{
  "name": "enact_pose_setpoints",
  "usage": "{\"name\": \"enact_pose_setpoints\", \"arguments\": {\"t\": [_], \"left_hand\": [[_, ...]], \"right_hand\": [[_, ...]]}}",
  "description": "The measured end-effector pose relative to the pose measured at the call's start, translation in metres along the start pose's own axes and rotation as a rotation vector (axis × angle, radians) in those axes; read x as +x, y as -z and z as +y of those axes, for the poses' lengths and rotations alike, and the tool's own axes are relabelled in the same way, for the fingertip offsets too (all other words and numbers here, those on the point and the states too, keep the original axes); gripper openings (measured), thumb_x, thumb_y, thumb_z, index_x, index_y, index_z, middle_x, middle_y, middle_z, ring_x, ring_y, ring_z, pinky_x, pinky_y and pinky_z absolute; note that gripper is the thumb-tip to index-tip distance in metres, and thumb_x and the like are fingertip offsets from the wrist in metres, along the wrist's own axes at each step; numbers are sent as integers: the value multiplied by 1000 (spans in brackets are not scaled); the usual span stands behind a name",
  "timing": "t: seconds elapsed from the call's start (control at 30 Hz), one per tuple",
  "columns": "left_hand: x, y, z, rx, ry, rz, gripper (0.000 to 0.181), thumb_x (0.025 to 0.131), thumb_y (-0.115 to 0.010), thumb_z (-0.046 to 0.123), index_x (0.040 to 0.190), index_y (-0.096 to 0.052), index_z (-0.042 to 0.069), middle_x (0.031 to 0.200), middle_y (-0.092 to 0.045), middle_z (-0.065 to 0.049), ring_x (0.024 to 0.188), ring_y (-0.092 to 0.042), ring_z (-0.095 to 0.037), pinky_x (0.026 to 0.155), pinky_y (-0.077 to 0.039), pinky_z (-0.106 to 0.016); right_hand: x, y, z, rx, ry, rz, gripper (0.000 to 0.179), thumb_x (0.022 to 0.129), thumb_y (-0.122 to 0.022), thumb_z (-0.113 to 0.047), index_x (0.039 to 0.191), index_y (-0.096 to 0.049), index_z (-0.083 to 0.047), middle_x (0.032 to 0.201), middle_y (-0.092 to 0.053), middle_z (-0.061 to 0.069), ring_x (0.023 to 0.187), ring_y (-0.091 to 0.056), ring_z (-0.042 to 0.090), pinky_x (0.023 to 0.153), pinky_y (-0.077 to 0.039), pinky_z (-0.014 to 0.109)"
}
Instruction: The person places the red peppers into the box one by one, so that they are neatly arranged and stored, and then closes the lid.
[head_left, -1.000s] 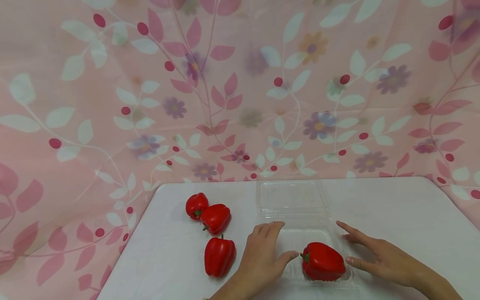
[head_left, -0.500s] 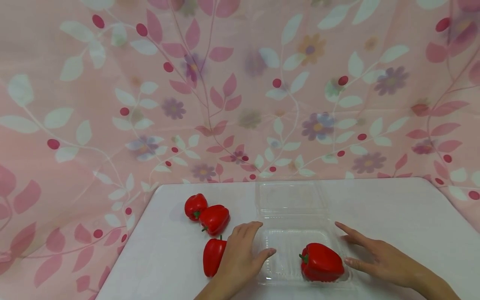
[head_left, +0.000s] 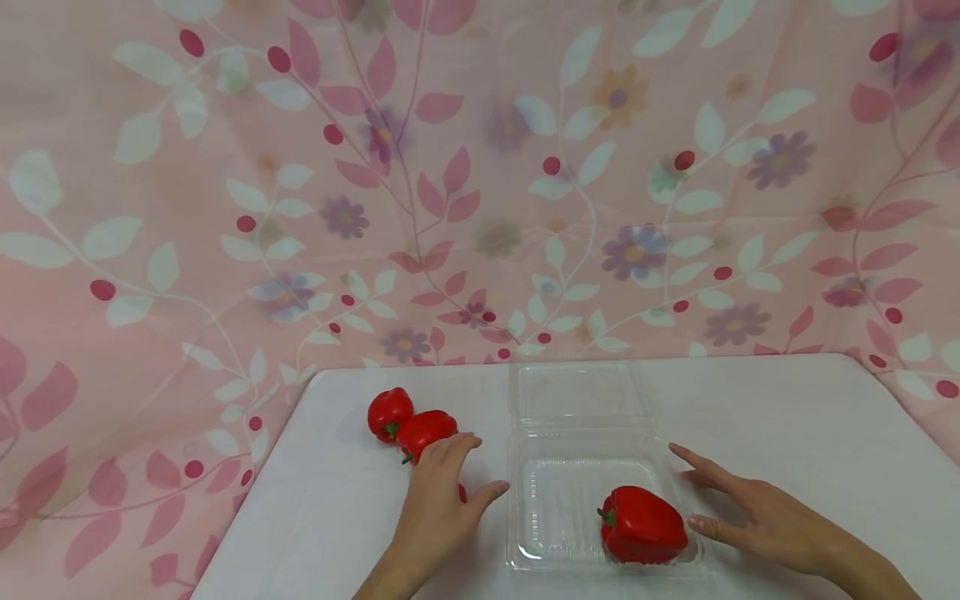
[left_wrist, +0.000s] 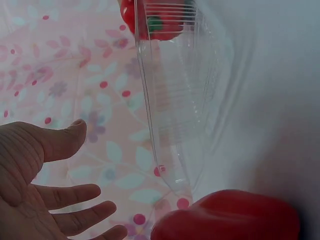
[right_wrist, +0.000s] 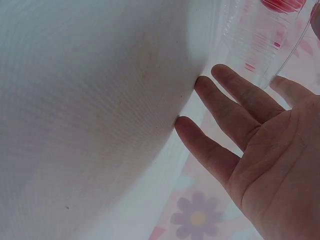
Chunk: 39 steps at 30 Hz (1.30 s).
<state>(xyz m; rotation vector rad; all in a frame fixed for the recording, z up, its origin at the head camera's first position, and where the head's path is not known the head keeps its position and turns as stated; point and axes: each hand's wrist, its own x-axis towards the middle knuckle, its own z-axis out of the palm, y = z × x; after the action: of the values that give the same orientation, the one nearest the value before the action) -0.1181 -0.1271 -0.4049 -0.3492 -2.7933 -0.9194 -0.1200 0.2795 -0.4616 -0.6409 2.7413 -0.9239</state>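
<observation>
A clear plastic clamshell box (head_left: 551,508) lies with its lid (head_left: 577,392) laid back. One red bell pepper (head_left: 643,527) with a green stem sits in the box's right part. My left hand (head_left: 431,508), fingers spread, is over another red bell pepper (head_left: 462,494), which it mostly hides in the head view. In the left wrist view that pepper (left_wrist: 230,216) shows below and beside the left hand (left_wrist: 60,185), with a gap between. Beside the box's right wall my right hand (head_left: 765,521) stays with fingers extended; its fingertips (right_wrist: 186,125) appear to rest near the tabletop.
Two more red bell peppers, one at the back (head_left: 390,414) and one in front of it (head_left: 426,432), touch each other on the left of the white table (head_left: 322,500). A pink floral cloth (head_left: 450,167) hangs behind the table.
My left hand has moved left, away from the pepper in the box, across the box's edge and over the nearest loose pepper. The right hand has stayed nearly still.
</observation>
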Motion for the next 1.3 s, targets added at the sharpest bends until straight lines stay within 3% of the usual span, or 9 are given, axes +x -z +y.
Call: {"name": "enact_pose_setpoints", "arguments": {"t": [0.27,0.57,0.8,1.07,1.3], "left_hand": [[0,14,-11,-13,58,55,58,74,-87,36,121,-64,13,126,-60,-3,118,-51,-26,91,-50,-56],[1,23,-24,22,127,21,58,71,-89,38,118,-62,16,118,-60,-3,110,-53,-25,76,-58,-45],[1,28,-32,56,178,-5,57,73,-87,38,117,-62,13,115,-60,-6,105,-53,-26,73,-58,-44],[-1,32,-38,52,280,-68,62,70,-87,44,116,-62,11,113,-59,-8,107,-51,-29,66,-59,-43],[-3,31,-45,87,296,-69,58,67,-89,46,106,-61,12,103,-59,-5,97,-52,-25,64,-58,-38]], "right_hand": [[0,-2,0,-19,-12,10,80,90,-66,-48,156,-25,-30,129,-62,3,117,-57,40,79,-45,71],[2,-1,1,-15,-38,-12,82,89,-67,-49,157,-24,-31,130,-62,5,119,-56,40,78,-44,73],[2,0,-1,-15,-41,-14,82,89,-67,-50,157,-24,-31,130,-62,6,119,-55,41,78,-44,73],[2,0,0,-16,-38,-13,82,89,-67,-49,157,-24,-32,130,-62,6,119,-55,41,78,-44,73],[3,-1,-1,-14,-53,-19,84,88,-67,-51,157,-23,-31,130,-62,7,119,-55,42,78,-45,73]]}}
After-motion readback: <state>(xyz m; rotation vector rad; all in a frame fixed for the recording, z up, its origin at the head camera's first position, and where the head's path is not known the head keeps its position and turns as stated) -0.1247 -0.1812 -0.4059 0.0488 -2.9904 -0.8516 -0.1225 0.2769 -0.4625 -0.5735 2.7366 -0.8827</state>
